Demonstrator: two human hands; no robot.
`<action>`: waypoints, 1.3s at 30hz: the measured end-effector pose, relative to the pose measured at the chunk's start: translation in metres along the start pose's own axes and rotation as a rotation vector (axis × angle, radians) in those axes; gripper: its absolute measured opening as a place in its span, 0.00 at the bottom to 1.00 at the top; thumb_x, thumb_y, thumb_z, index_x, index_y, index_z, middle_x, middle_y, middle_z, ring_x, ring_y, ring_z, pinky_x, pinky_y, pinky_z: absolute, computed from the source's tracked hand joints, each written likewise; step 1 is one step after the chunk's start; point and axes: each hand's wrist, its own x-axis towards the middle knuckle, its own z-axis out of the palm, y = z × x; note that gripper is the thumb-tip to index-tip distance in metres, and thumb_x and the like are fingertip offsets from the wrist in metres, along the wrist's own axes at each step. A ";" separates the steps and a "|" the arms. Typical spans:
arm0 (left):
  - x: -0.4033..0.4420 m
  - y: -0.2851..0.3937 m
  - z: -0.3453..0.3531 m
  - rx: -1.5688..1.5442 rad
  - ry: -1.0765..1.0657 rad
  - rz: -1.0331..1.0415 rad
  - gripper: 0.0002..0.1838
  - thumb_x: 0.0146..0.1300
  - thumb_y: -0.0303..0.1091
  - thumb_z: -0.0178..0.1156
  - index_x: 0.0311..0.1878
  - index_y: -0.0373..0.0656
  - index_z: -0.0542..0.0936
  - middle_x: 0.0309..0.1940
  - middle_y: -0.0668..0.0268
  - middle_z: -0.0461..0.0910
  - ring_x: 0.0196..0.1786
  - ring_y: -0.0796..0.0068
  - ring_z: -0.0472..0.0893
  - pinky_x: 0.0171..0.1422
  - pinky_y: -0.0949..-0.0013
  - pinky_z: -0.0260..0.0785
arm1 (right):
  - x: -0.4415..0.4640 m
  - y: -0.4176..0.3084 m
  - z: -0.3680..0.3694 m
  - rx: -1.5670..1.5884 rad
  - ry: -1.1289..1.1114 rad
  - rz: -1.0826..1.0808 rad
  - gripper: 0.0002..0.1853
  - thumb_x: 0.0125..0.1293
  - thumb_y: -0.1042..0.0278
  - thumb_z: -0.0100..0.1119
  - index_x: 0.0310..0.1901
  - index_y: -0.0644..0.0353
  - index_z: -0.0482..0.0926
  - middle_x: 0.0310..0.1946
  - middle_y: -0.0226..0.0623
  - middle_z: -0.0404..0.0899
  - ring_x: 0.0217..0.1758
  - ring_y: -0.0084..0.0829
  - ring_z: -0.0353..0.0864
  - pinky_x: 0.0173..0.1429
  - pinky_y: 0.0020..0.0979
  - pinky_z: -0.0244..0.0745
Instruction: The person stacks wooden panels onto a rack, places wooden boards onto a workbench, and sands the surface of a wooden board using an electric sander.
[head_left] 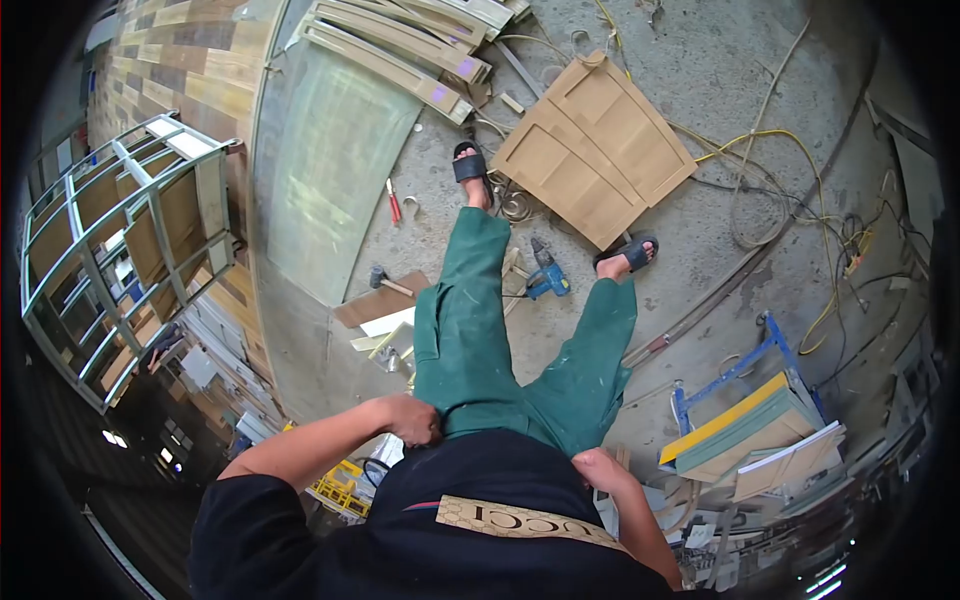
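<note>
Resting at green trousers (470,300), left hand (411,420) curled, right hand (600,469) half hidden, both grasps impossible to tell

"What kind of place is represented?"

"A workshop, evidently for woodwork. Note the panelled wooden pieces (610,130) on the bare concrete floor (730,60), with a blue power drill (547,275) and a hammer (396,286) also lying there."

"Which further features support this?"

"Piled long wooden parts (390,72), boards (745,435) stacked at a blue metal frame (776,338), a metal-framed rack (135,170), and a yellow cable (790,133) trailing across the ground."
</note>
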 end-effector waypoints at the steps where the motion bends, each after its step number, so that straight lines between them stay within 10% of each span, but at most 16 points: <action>1: -0.001 -0.001 0.000 0.131 0.031 0.071 0.18 0.67 0.44 0.51 0.37 0.41 0.85 0.34 0.54 0.87 0.39 0.56 0.87 0.45 0.54 0.77 | 0.001 -0.004 0.001 -0.013 -0.024 -0.013 0.23 0.74 0.59 0.51 0.21 0.63 0.71 0.15 0.34 0.72 0.20 0.27 0.78 0.28 0.34 0.73; 7: -0.005 0.012 -0.019 0.232 -0.027 -0.068 0.21 0.66 0.49 0.51 0.38 0.44 0.88 0.38 0.52 0.87 0.45 0.48 0.85 0.51 0.48 0.76 | 0.024 -0.008 -0.015 -0.014 -0.274 0.002 0.22 0.76 0.56 0.54 0.25 0.60 0.79 0.20 0.34 0.81 0.23 0.26 0.82 0.30 0.30 0.76; 13: 0.009 0.021 -0.129 -0.127 0.036 -0.017 0.24 0.73 0.54 0.53 0.40 0.41 0.86 0.32 0.58 0.87 0.39 0.59 0.87 0.47 0.57 0.77 | 0.095 -0.008 -0.101 0.505 0.012 0.003 0.10 0.78 0.62 0.53 0.45 0.58 0.81 0.34 0.31 0.83 0.35 0.22 0.85 0.36 0.24 0.77; 16: 0.053 -0.005 -0.219 -0.466 0.475 -0.009 0.17 0.74 0.47 0.58 0.42 0.41 0.82 0.30 0.67 0.84 0.34 0.74 0.82 0.44 0.66 0.76 | 0.176 0.005 -0.179 0.529 0.290 -0.084 0.10 0.78 0.62 0.51 0.45 0.57 0.80 0.33 0.27 0.81 0.32 0.19 0.80 0.35 0.22 0.74; 22: 0.210 -0.153 -0.473 -0.180 1.177 0.096 0.28 0.70 0.56 0.60 0.53 0.37 0.82 0.48 0.48 0.86 0.53 0.50 0.84 0.59 0.55 0.74 | 0.361 0.073 -0.362 0.390 0.873 -0.242 0.06 0.75 0.66 0.56 0.44 0.58 0.80 0.30 0.29 0.82 0.30 0.21 0.79 0.36 0.27 0.76; 26: 0.255 -0.139 -0.636 0.034 1.454 -0.031 0.30 0.66 0.60 0.60 0.53 0.39 0.84 0.45 0.47 0.87 0.53 0.47 0.85 0.59 0.53 0.76 | 0.443 0.095 -0.475 0.060 1.013 -0.060 0.19 0.70 0.53 0.62 0.49 0.63 0.81 0.36 0.40 0.86 0.36 0.34 0.86 0.44 0.36 0.80; 30: 0.303 -0.080 -0.741 0.311 1.639 0.033 0.47 0.62 0.65 0.64 0.69 0.31 0.73 0.60 0.41 0.80 0.65 0.45 0.79 0.70 0.56 0.71 | 0.497 0.083 -0.558 -0.026 1.266 -0.010 0.35 0.67 0.39 0.61 0.61 0.65 0.78 0.58 0.55 0.82 0.65 0.50 0.80 0.68 0.44 0.72; 34: 0.322 -0.016 -0.768 0.265 1.530 -0.108 0.38 0.66 0.62 0.63 0.70 0.48 0.67 0.63 0.44 0.77 0.67 0.47 0.76 0.72 0.51 0.68 | 0.516 0.026 -0.567 0.127 1.380 0.052 0.43 0.67 0.36 0.60 0.70 0.68 0.70 0.65 0.56 0.77 0.71 0.50 0.75 0.72 0.42 0.69; 39: 0.329 -0.007 -0.750 0.342 1.666 -0.117 0.32 0.63 0.56 0.67 0.61 0.43 0.75 0.59 0.44 0.79 0.65 0.46 0.78 0.68 0.49 0.71 | 0.542 0.010 -0.559 0.249 1.509 0.082 0.45 0.67 0.37 0.62 0.71 0.70 0.68 0.68 0.58 0.74 0.73 0.51 0.73 0.73 0.41 0.68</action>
